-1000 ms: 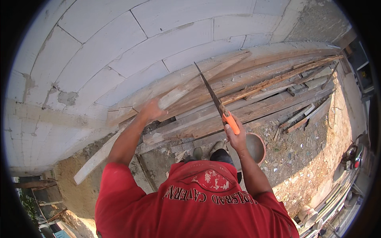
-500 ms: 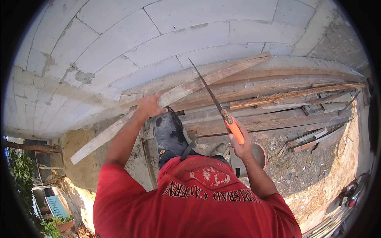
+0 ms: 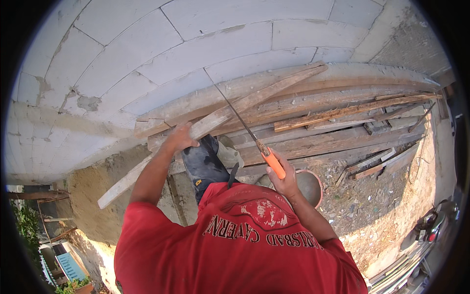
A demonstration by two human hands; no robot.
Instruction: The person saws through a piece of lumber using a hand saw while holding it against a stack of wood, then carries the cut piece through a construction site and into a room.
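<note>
A long weathered wooden board (image 3: 254, 100) slants from the lower left up toward the block wall at the right. My left hand (image 3: 183, 137) grips it near the middle, thumb on the near side, just above my dark-trousered leg (image 3: 203, 161). In my right hand (image 3: 284, 176) is a handsaw (image 3: 273, 163) with an orange handle, fingers wrapped round it. Its thin blade, seen nearly edge-on, crosses over the board to the right of my left hand and points up and left. Whether the teeth touch the wood I cannot tell.
Several old planks and beams (image 3: 323, 142) lie along the foot of the pale block wall (image 3: 230, 49). A round bucket-like container (image 3: 309, 188) stands by my right forearm. Rubble-strewn ground (image 3: 372, 196) lies to the right, with short wood scraps (image 3: 374, 164) on it.
The saw has moved left relative to my body, and its blade crosses the board closer to my left hand. The board's lower left end has shifted slightly right. Both grips stay the same.
</note>
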